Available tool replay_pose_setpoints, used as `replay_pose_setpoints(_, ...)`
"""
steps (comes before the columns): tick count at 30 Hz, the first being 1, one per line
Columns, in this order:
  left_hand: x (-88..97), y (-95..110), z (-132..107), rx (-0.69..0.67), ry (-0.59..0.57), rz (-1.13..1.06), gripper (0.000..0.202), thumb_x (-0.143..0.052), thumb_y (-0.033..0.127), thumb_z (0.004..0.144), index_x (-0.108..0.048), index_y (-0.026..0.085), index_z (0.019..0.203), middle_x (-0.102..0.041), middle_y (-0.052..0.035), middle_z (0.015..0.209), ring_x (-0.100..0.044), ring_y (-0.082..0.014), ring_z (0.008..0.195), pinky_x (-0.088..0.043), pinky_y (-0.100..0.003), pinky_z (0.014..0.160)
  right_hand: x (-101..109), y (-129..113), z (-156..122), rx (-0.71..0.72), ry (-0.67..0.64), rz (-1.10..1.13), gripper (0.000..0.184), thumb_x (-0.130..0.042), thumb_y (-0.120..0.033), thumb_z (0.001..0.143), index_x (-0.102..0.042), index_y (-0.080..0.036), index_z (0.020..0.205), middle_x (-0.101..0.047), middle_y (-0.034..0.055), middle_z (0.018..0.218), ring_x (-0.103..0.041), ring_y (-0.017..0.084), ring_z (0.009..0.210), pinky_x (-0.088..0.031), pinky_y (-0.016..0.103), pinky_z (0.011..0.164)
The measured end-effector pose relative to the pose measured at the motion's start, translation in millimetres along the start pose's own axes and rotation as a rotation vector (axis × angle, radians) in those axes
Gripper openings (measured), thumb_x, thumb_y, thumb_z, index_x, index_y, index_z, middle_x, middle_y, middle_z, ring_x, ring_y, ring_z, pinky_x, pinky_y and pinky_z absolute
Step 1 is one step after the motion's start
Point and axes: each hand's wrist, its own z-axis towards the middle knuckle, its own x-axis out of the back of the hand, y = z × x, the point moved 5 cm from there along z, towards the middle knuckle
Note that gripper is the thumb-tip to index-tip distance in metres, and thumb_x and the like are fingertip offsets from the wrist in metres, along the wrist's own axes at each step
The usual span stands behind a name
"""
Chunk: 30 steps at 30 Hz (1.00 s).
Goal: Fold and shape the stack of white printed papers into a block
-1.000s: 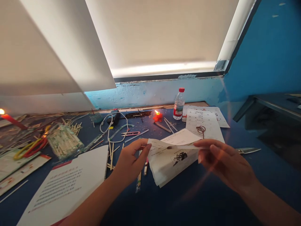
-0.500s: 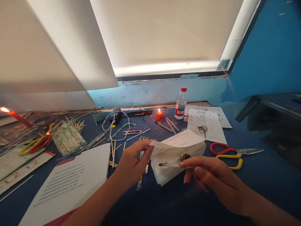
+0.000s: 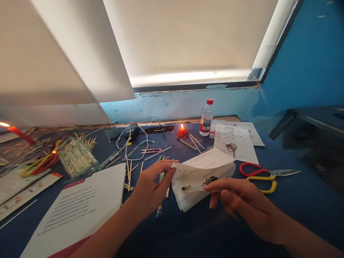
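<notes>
My left hand (image 3: pixel 152 186) pinches the left edge of a folded white printed paper (image 3: pixel 199 172) held just above the blue table (image 3: pixel 242 229). My right hand (image 3: pixel 242 204) is closed on a thin rolled paper stick (image 3: pixel 192 188), which lies against the front of the folded paper. A second white sheet (image 3: pixel 208 157) rests right behind the paper. Red-and-yellow scissors (image 3: pixel 264 175) lie on the table to the right of my right hand.
A lit red candle (image 3: pixel 182 132) and a water bottle (image 3: pixel 206 118) stand near the wall. Printed sheets (image 3: pixel 236 141) with a red rubber band (image 3: pixel 231 147) lie at the back right. A large printed page (image 3: pixel 77 208), loose sticks, a white cable and another lit candle (image 3: pixel 16 132) occupy the left.
My right hand dropped from the paper's top right edge to its front and now holds the rolled stick. The scissors, once hidden behind that hand, now show.
</notes>
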Motion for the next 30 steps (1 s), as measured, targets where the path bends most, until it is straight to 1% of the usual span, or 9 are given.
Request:
replay_pose_setpoints(6,-0.5,-3.5,-1.6,-0.012,0.004,-0.004,0.019,-0.057,0.029,0.103,-0.076,0.025,0.105,-0.078,-0.0049,0.119,-0.072,-0.0225,0.11,-0.059,-0.034,0.093,1.9,3.6,-2.6,-0.005,-0.004,0.003,0.033,-0.049,-0.042,0.108,-0.069,-0.031,0.132,-0.073,0.0065,0.097,-0.054,0.014,0.066,-0.045,0.027,0.058)
replay_pose_setpoints(13,-0.6,-5.7,-1.8,-0.031,0.02,-0.005,0.016,-0.059,0.026,0.102,-0.075,0.028,0.105,-0.078,-0.0015,0.119,-0.072,-0.0193,0.108,-0.057,-0.03,0.091,6.5,4.8,-4.2,-0.021,0.015,-0.005,0.033,-0.049,-0.042,0.109,-0.069,-0.031,0.131,-0.072,0.0055,0.097,-0.053,0.013,0.067,-0.044,0.024,0.058)
replay_pose_setpoints(17,0.1,-5.0,-2.4,-0.034,0.03,-0.007,0.015,-0.059,0.026,0.102,-0.074,0.027,0.104,-0.078,-0.0022,0.118,-0.073,-0.0194,0.105,-0.057,-0.031,0.091,9.0,1.7,-2.7,-0.027,0.032,-0.04,0.031,-0.05,-0.043,0.108,-0.071,-0.032,0.129,-0.073,0.0048,0.096,-0.055,0.012,0.067,-0.045,0.023,0.058)
replay_pose_setpoints(20,0.3,-3.8,-2.5,-0.033,0.021,0.003,0.016,-0.059,0.026,0.102,-0.075,0.027,0.104,-0.078,-0.0023,0.118,-0.073,-0.0193,0.106,-0.058,-0.029,0.088,11.1,0.8,-2.9,-0.036,0.032,-0.061,0.032,-0.05,-0.043,0.108,-0.071,-0.032,0.129,-0.074,0.0047,0.096,-0.055,0.012,0.066,-0.044,0.023,0.057)
replay_pose_setpoints(22,0.8,-2.8,-2.3,-0.042,0.022,0.012,0.016,-0.059,0.026,0.101,-0.075,0.027,0.104,-0.079,-0.0021,0.118,-0.073,-0.0192,0.107,-0.058,-0.029,0.089,12.9,1.0,-4.1,-0.036,0.035,-0.075,0.032,-0.05,-0.043,0.108,-0.07,-0.032,0.13,-0.074,0.0048,0.096,-0.056,0.013,0.067,-0.045,0.023,0.057)
replay_pose_setpoints(27,0.9,-4.8,-2.2,-0.049,0.023,0.017,0.013,-0.061,0.025,0.101,-0.073,0.026,0.097,-0.079,-0.0021,0.118,-0.073,-0.0197,0.108,-0.057,-0.029,0.091,18.6,2.9,-9.0,-0.039,0.054,-0.096,0.032,-0.049,-0.042,0.108,-0.07,-0.032,0.13,-0.075,0.005,0.097,-0.058,0.014,0.069,-0.047,0.023,0.058)
replay_pose_setpoints(30,-0.1,-7.0,-2.5,-0.054,0.016,0.024,0.013,-0.061,0.025,0.101,-0.074,0.028,0.101,-0.078,-0.0019,0.121,-0.073,-0.0201,0.11,-0.057,-0.031,0.093,22.9,3.9,-11.6,-0.053,0.073,-0.106,0.032,-0.049,-0.042,0.108,-0.07,-0.031,0.13,-0.075,0.0054,0.097,-0.059,0.015,0.07,-0.048,0.024,0.058)
